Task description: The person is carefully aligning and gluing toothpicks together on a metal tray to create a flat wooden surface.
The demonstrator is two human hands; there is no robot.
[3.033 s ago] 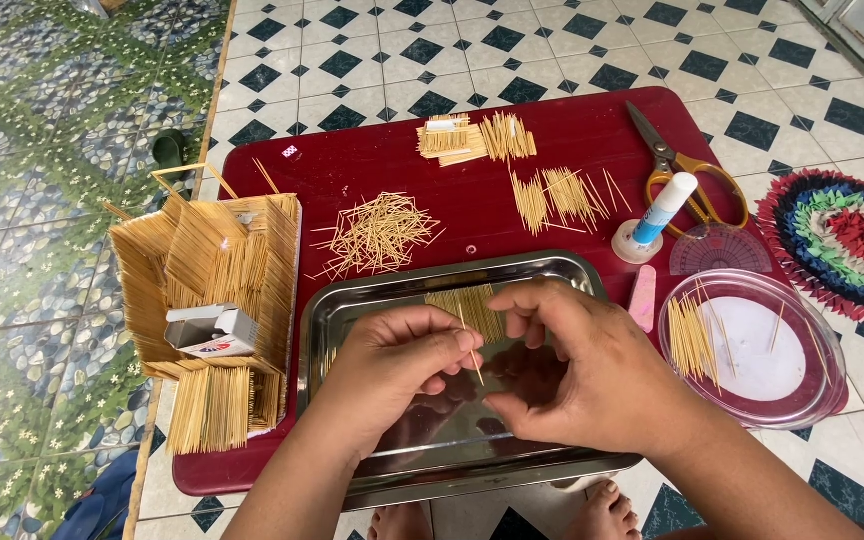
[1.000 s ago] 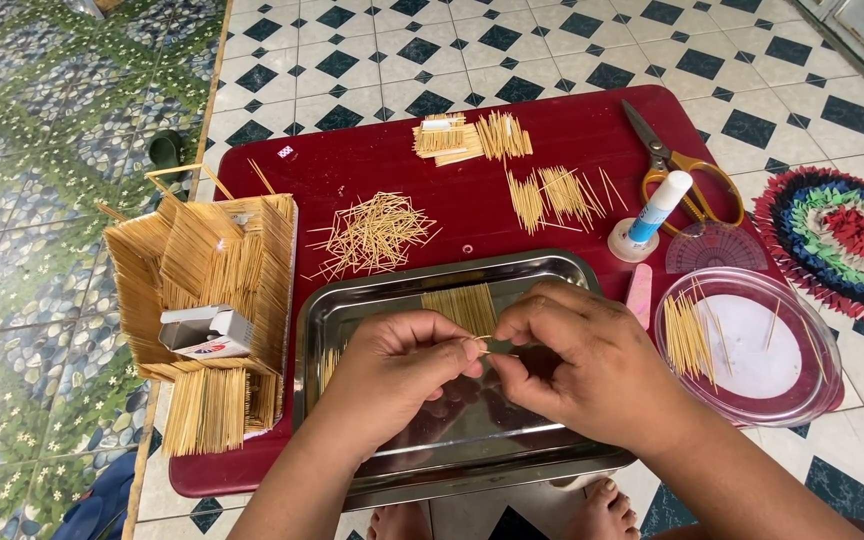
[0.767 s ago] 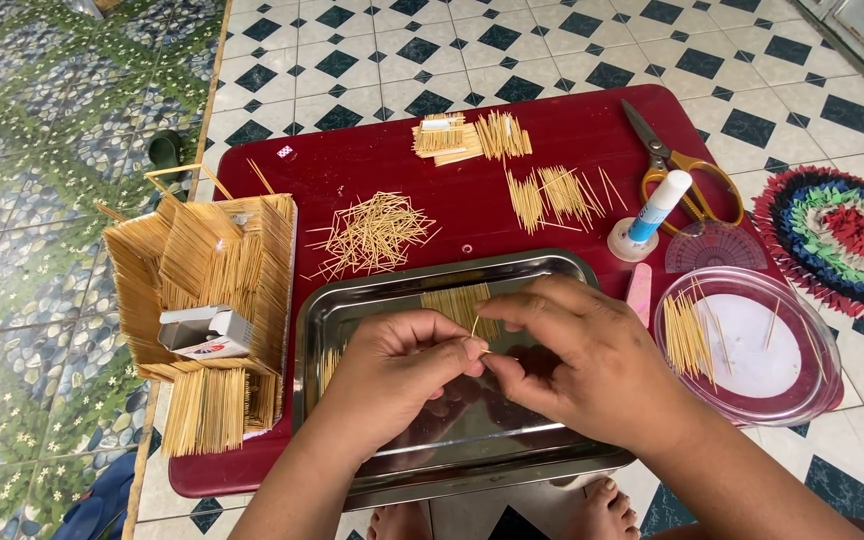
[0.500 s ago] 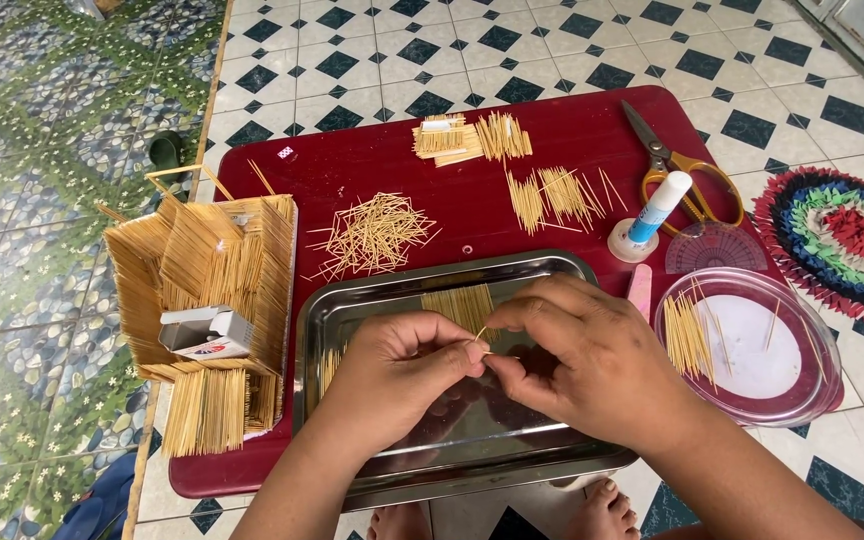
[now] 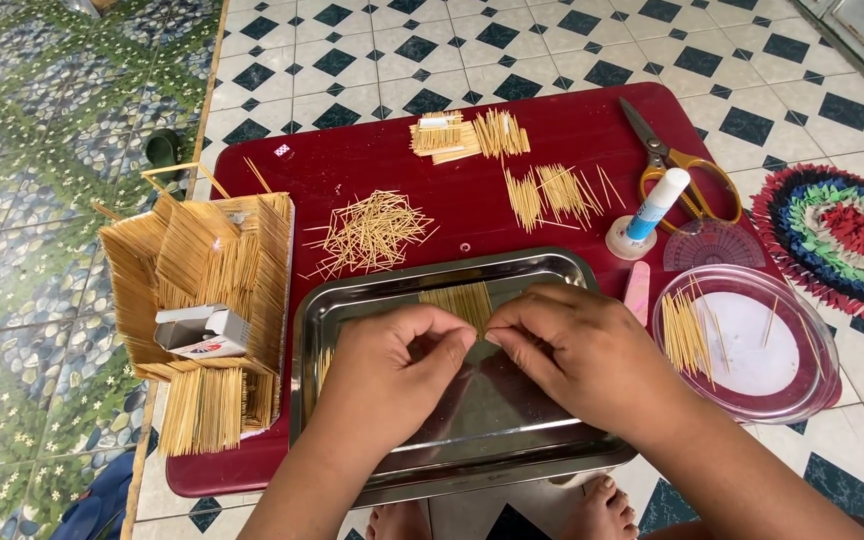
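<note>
head cam: left hand [image 5: 392,365] and right hand [image 5: 577,350] meet over steel tray [image 5: 352,300], fingertips pinched shut on a glued row of sticks [image 5: 457,303] lying at tray's far middle. tray sits near-centre on red table [image 5: 352,165]. loose stick pile [image 5: 372,230] just beyond, stick panels [image 5: 202,270] left, scissors [image 5: 677,165] far right.

I see two bare forearms reaching in from the bottom edge, no sleeves in view, no watch, bracelet or rings. The left hand [image 5: 387,375] and right hand [image 5: 582,355] are ungloved, with short, plain nails on the fingers [image 5: 452,338]. Below them, bare toes [image 5: 602,497] show, unshod.
</note>
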